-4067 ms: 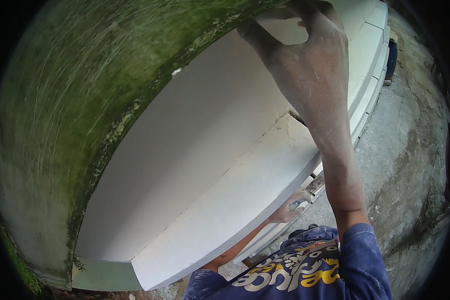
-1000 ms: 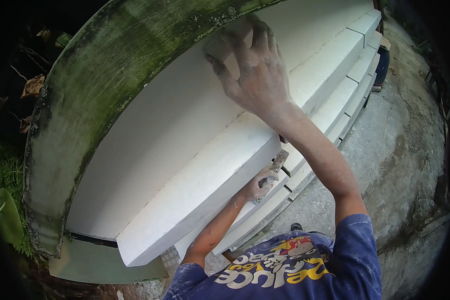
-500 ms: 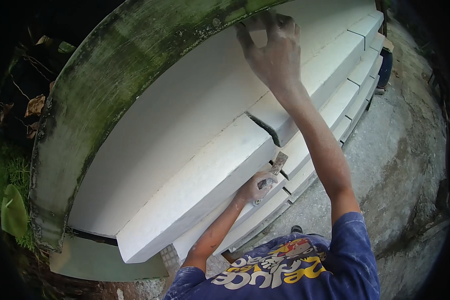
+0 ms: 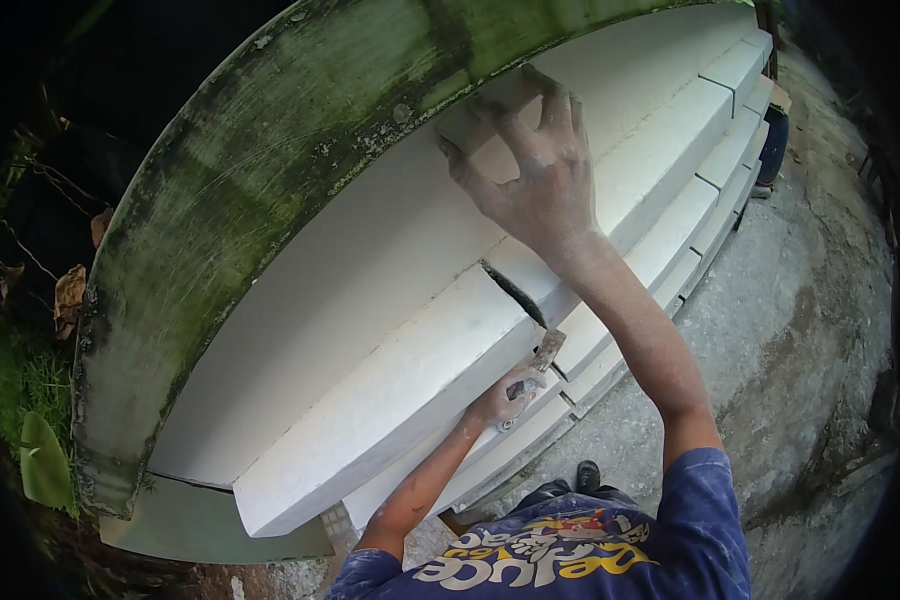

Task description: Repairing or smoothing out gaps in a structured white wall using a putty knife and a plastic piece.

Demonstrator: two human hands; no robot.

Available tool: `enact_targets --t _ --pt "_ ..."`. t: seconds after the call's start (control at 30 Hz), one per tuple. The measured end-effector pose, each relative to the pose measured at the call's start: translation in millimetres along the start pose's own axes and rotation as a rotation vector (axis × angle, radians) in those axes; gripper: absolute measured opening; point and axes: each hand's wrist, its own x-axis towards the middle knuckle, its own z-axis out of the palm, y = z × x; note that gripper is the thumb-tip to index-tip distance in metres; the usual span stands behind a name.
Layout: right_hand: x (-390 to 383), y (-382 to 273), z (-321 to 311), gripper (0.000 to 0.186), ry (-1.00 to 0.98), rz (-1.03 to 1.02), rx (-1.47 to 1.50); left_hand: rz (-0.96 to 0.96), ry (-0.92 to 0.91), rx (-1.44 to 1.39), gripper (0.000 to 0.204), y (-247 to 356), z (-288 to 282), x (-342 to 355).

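Observation:
My right hand reaches over the broad white panel, its fingertips close to the mossy green curved rim. Thumb and fingers are bent around what looks like a thin grey flat piece, mostly hidden by the hand. Lower down, my left hand is closed around the handle of a putty knife. Its worn, flat blade points up toward the dark gap between two white blocks. Pale dust coats both hands.
Stepped white ledges with narrow dark gaps run toward the far right. Rough concrete ground lies to the right. A pale green board sits at lower left, near plants. My shoe shows below.
The whole scene has shifted down in the picture, and more of my shoe shows. My right hand remains near the green rim; my left hand still holds the putty knife.

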Motion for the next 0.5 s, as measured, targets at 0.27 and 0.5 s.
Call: enact_targets --t 0.27,0.5 --pt "-3 -33 2 0.036 0.029 0.204 0.093 -0.020 -0.005 -0.118 0.024 0 1 3" --pt "22 61 -7 0.039 0.094 0.421 -0.007 -0.110 -0.073 -0.179 0.026 9 15 13"
